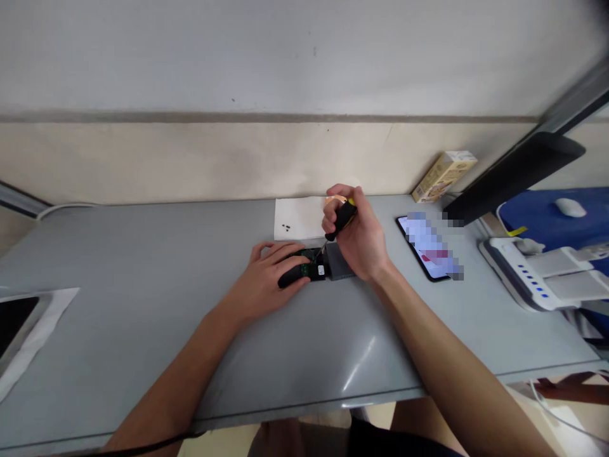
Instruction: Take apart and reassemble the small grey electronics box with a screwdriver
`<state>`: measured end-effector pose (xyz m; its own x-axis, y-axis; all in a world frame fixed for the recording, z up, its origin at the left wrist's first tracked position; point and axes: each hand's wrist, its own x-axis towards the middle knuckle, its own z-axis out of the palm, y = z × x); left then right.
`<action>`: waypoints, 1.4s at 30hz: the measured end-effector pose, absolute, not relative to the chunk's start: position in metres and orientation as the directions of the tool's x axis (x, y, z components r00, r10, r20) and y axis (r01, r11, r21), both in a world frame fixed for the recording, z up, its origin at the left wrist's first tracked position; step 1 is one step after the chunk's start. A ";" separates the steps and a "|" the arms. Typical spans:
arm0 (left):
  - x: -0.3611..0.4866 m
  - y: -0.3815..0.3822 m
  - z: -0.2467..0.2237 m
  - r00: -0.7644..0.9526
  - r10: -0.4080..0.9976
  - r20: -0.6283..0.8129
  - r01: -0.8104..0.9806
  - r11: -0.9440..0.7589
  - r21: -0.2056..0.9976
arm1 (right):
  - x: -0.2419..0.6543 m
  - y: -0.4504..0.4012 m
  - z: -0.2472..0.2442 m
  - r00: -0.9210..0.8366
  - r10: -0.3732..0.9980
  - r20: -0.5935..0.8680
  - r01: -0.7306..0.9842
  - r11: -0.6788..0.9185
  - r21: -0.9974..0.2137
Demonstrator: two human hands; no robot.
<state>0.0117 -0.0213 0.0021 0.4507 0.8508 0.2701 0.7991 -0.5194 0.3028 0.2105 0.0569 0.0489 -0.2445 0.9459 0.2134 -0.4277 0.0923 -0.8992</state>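
Observation:
A black device with a green circuit board (320, 270) lies on the grey table, left of a dark grey box (339, 263). My left hand (269, 276) rests over the device's left part, its fingers wrapped round it. In my right hand (359, 235) is a black and yellow screwdriver (341, 221), tilted, its thin shaft pointing down at the circuit board. The exact contact of the tip is too small to tell. Behind the device, a white paper sheet (297, 216) holds several tiny dark pieces (286, 227).
On the right are a lit phone (427, 249), a carton (445, 176), a black pillar-like object (514, 178), a white power strip (523, 273) and a white mouse (570, 207) on a blue surface. At the far left, a dark tablet-like object (15, 320) lies on white paper.

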 end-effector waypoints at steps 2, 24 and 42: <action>0.013 -0.022 0.001 0.456 0.845 0.278 0.801 -0.526 0.286 | 0.212 0.057 0.048 -0.243 0.950 0.198 -0.478 0.061 -0.877; 0.016 -0.023 0.001 0.450 0.848 0.278 0.804 -0.521 0.287 | 0.213 0.058 0.044 -0.289 0.945 0.152 -0.524 -0.023 -0.851; 0.017 -0.023 0.001 0.441 0.849 0.292 0.821 -0.513 0.252 | 0.212 0.059 0.044 -0.268 0.949 0.165 -0.539 -0.006 -0.843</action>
<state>0.0170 -0.0228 0.0009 0.4408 0.8488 0.2919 0.8205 -0.5129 0.2523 0.2117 0.0593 0.0444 -0.2684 0.9491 0.1648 -0.5386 -0.0060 -0.8425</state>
